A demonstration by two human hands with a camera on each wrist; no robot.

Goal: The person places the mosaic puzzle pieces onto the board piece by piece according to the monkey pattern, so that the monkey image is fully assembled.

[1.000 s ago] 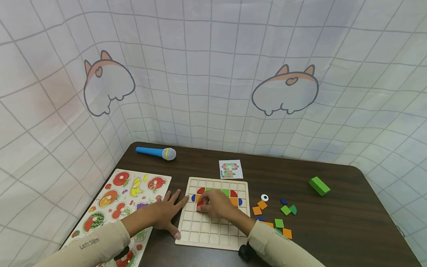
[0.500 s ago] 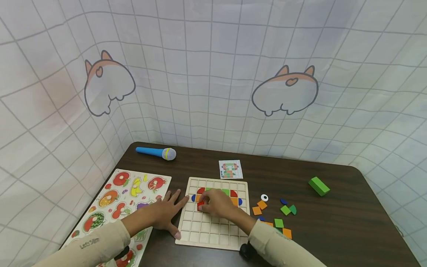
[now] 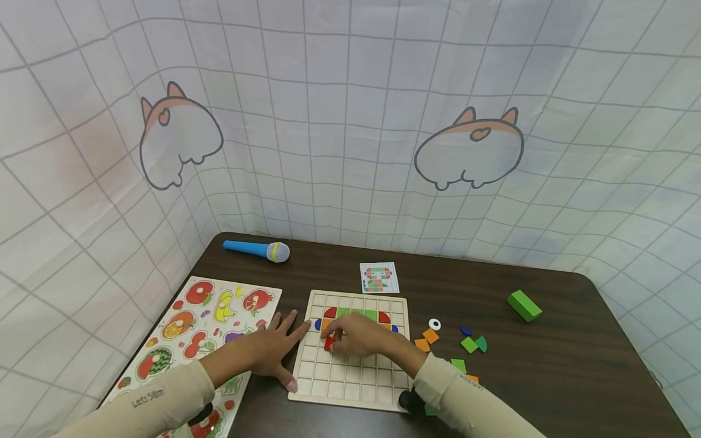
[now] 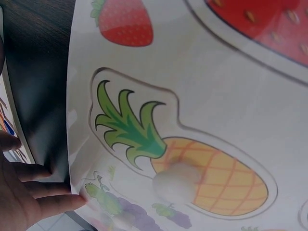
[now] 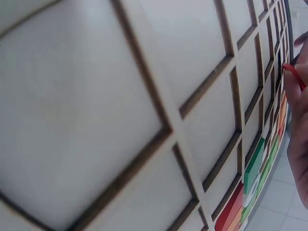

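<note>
A wooden grid board [image 3: 320,370] lies flat in the head view, with red, green, orange and blue tiles set in its upper rows. My right hand [image 3: 358,334] is over the middle of it and pinches a small red tile [image 3: 329,344] between thumb and fingers, just below the left end of the pattern. In the right wrist view the red tile [image 5: 295,77] shows edge-on at the fingertips. My left hand [image 3: 274,351] is spread out, its thumb and fingertips at the board's left edge. My right hand covers the middle of the pattern.
A fruit puzzle board [image 3: 183,356] with knobbed pieces lies at left. Behind the grid board is a pattern card [image 3: 379,278]. Loose tiles [image 3: 469,345] are scattered at right, partly behind my sleeve. A toy microphone [image 3: 255,249] and a green block [image 3: 524,305] lie farther back.
The red tile has moved slightly down the board, toward me, and turned. My right index finger has straightened a little, and the right forearm has shifted right, over some loose tiles. My left hand stays put.
</note>
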